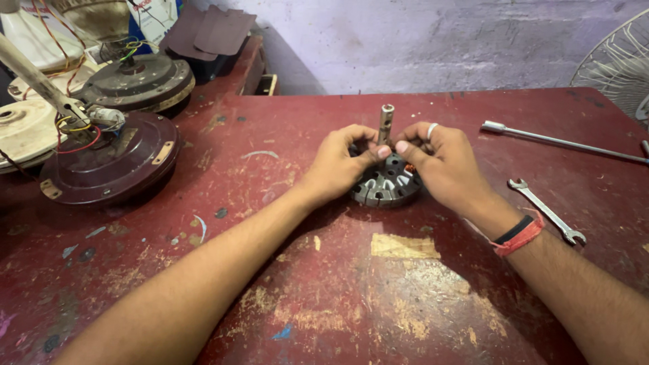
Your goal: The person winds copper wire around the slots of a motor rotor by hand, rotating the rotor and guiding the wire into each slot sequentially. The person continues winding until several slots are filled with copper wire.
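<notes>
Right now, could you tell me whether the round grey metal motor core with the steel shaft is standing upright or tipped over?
Upright: the round grey metal motor core lies flat on the worn red table, its steel shaft pointing straight up between the left hand and right hand.

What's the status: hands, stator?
Left hand and right hand both gripping stator, thumbs at its upright shaft. Wrench and rod lie apart, right.

Worn dark-red painted wooden table (pixel 338 297), scuffed all over

On that table: grey slotted metal stator (pixel 387 186) with orange copper winding, silver spanner (pixel 546 211) to its right, glossy maroon round motor housing (pixel 111 162) with red and yellow wires far left.
</notes>
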